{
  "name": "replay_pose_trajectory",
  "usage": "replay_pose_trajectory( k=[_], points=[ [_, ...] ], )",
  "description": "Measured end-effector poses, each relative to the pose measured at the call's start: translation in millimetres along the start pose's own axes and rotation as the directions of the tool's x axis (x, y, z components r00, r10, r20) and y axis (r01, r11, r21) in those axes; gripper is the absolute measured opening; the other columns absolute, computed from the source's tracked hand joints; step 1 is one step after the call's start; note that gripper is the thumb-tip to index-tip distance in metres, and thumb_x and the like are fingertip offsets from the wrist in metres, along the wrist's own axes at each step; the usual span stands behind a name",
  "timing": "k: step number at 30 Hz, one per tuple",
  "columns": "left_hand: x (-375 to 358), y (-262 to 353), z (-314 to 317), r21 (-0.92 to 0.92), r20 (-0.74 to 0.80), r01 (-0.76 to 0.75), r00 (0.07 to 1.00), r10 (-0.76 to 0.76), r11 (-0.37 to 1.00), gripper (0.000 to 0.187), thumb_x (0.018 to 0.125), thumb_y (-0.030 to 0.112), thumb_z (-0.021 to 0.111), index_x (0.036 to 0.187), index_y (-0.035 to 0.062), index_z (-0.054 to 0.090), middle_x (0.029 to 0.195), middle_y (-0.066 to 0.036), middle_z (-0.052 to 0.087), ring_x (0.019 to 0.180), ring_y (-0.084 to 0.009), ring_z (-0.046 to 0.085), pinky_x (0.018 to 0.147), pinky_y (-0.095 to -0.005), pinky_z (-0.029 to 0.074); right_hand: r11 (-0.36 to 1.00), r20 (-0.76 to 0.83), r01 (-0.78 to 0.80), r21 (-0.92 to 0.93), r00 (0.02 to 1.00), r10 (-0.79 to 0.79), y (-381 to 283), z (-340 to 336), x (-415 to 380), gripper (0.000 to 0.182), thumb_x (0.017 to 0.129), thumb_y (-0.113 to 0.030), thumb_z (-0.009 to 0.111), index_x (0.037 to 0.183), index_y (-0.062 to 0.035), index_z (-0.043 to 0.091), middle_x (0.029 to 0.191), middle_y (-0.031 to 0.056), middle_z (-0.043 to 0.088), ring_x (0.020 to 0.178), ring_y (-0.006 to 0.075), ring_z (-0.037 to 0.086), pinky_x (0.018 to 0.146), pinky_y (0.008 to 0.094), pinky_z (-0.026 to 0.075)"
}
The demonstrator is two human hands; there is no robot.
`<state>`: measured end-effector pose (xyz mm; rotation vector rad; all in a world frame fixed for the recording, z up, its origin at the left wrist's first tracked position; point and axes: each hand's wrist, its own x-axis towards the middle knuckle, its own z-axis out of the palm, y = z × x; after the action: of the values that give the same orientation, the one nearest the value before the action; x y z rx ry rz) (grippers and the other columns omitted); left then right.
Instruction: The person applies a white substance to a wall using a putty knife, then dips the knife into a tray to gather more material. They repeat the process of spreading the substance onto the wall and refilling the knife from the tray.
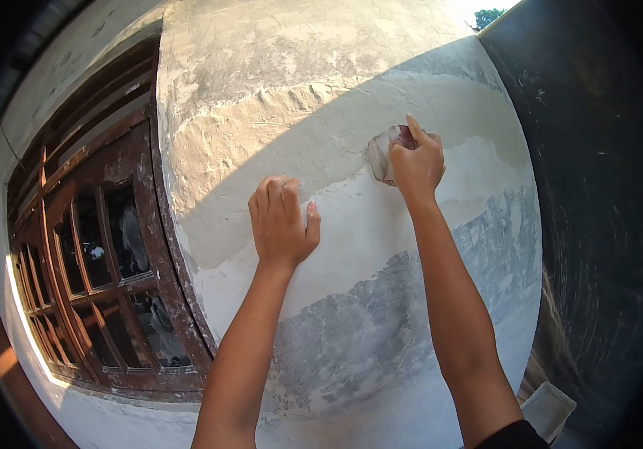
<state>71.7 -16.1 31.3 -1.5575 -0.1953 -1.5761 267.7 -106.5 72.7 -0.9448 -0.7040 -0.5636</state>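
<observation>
My right hand [418, 163] is closed around a flat, plaster-smeared hand tool [383, 153] with a dark reddish part under the fingers. The tool's face lies against the wall [359, 224], on a band of pale plaster; its exact kind is hidden by the smears and my grip. Lower and to the left, my left hand [280, 221] rests its bent, spread fingers near or on the wall, holding nothing. Between the hands, the white smooth coat meets a rougher cream layer. Grey, patchy wall shows underneath.
To the left, a brown wooden window [97, 262] with glass panes is set in the wall. A dark wall or panel [591, 187] stands at the right. At the lower right sits a pale, box-like container [548, 410]. Sunlight falls across the upper wall.
</observation>
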Motion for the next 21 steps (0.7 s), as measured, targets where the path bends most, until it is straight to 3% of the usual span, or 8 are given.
replay_pose_trajectory(
  k=[4,6,8,10,13,16,17,21],
  points=[
    [-1.1,1.8,-0.9,-0.012,0.001,0.006,1.000,-0.006,1.000,0.041,0.080,0.018,0.060,0.116,0.0044,0.047,0.114,-0.015,0.051,0.114,-0.0345,0.046,0.096,-0.0463,0.034,0.971,0.225,0.216,-0.106,0.956,-0.189,-10.6,20.4,-22.0,0.050,0.077,-0.013,0.060,0.126,-0.0215,0.066,0.108,0.0035,0.060,0.101,0.0188,0.060,0.097,0.0394,0.035],
    [0.5,0.9,-1.1,-0.010,-0.002,0.006,1.000,-0.006,1.000,0.040,0.081,0.019,0.060,0.116,0.0044,0.047,0.114,-0.015,0.051,0.114,-0.0344,0.046,0.096,-0.0464,0.034,0.976,0.179,0.138,-0.169,0.978,-0.107,-6.0,17.3,-6.6,0.050,0.077,-0.012,0.060,0.126,-0.0205,0.065,0.108,0.0042,0.059,0.102,0.0191,0.060,0.096,0.0385,0.036],
    [-0.5,0.3,0.5,0.004,0.001,0.011,1.000,-0.011,1.000,0.041,0.080,0.019,0.060,0.117,0.0042,0.047,0.114,-0.015,0.051,0.114,-0.0346,0.046,0.096,-0.0463,0.034,0.976,-0.100,0.047,-0.215,0.993,-0.070,-0.4,1.4,6.3,0.050,0.077,-0.010,0.060,0.126,-0.0193,0.065,0.107,0.0057,0.059,0.102,0.0191,0.060,0.097,0.0392,0.035],
    [-1.8,-0.5,1.3,0.007,-0.001,0.008,1.000,-0.008,1.000,0.041,0.080,0.019,0.060,0.117,0.0042,0.047,0.114,-0.015,0.051,0.114,-0.0346,0.046,0.096,-0.0462,0.034,0.988,-0.113,0.042,-0.151,0.992,-0.059,-0.1,-2.7,4.0,0.049,0.077,-0.011,0.062,0.126,-0.0169,0.065,0.104,0.0071,0.059,0.100,0.0206,0.060,0.094,0.0395,0.040],
    [-1.5,1.1,0.6,-0.001,-0.006,0.007,1.000,-0.007,1.000,0.041,0.080,0.018,0.060,0.116,0.0043,0.047,0.114,-0.015,0.051,0.114,-0.0347,0.046,0.097,-0.0462,0.034,0.984,0.124,0.171,0.043,0.977,-0.176,-5.9,5.9,-8.4,0.050,0.076,-0.013,0.065,0.127,-0.0157,0.065,0.106,0.0095,0.058,0.098,0.0253,0.062,0.087,0.0362,0.049],
    [-1.1,0.9,-0.5,-0.008,0.003,0.016,1.000,-0.016,1.000,0.041,0.080,0.019,0.060,0.116,0.0047,0.047,0.115,-0.015,0.051,0.115,-0.0347,0.046,0.097,-0.0462,0.034,0.976,0.201,0.196,-0.095,0.964,-0.174,-1.6,16.6,-9.1,0.050,0.076,-0.012,0.065,0.126,-0.0165,0.065,0.108,0.0098,0.058,0.099,0.0249,0.063,0.088,0.0365,0.049],
    [-0.9,0.8,-0.7,-0.001,0.011,0.022,1.000,-0.022,1.000,0.040,0.081,0.018,0.060,0.116,0.0049,0.047,0.115,-0.015,0.051,0.115,-0.0346,0.045,0.097,-0.0462,0.034,0.985,0.121,0.091,-0.146,0.990,-0.074,3.8,16.0,0.0,0.049,0.077,-0.011,0.065,0.126,-0.0170,0.065,0.108,0.0095,0.058,0.100,0.0250,0.063,0.088,0.0360,0.049],
    [-0.8,0.9,1.7,0.013,-0.001,0.016,1.000,-0.016,1.000,0.040,0.080,0.019,0.060,0.116,0.0055,0.047,0.115,-0.015,0.050,0.115,-0.0344,0.045,0.097,-0.0461,0.034,0.993,-0.055,0.066,-0.099,0.996,-0.072,11.1,-13.2,8.0,0.051,0.078,-0.006,0.063,0.128,-0.0156,0.063,0.106,0.0091,0.058,0.099,0.0246,0.062,0.089,0.0346,0.049]
  ],
)
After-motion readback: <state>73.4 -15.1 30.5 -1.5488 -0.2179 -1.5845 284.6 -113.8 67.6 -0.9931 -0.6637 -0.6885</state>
